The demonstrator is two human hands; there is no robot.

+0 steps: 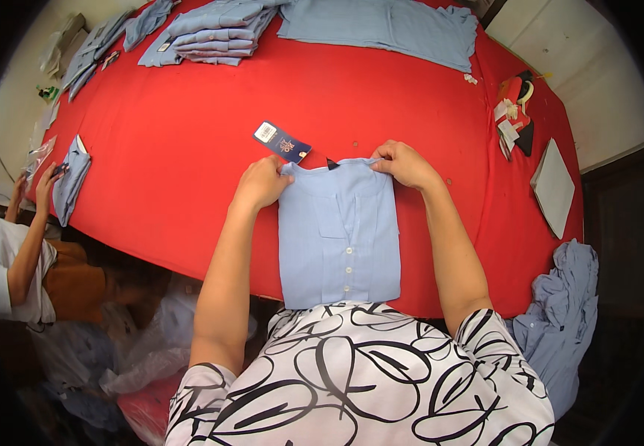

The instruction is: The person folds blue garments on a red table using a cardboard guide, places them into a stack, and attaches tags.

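A light blue shirt (370,253), folded into a neat rectangle, lies in front of me at the near edge of the red-covered table. Its buttons run down the middle and its collar end points away from me. My left hand (262,182) pinches the shirt's far left corner. At the far right corner, my right hand (404,163) grips the fabric between thumb and fingers. A dark blue hang tag (283,141) with a white label lies on the red cloth just beyond my left hand.
Folded blue shirts (214,37) are stacked at the back, beside a spread blue garment (381,30). On the right lie a white board (554,187) and a cluster of small items (514,111). Crumpled blue shirts (563,320) hang lower right. Another person (17,260) handles a shirt at left.
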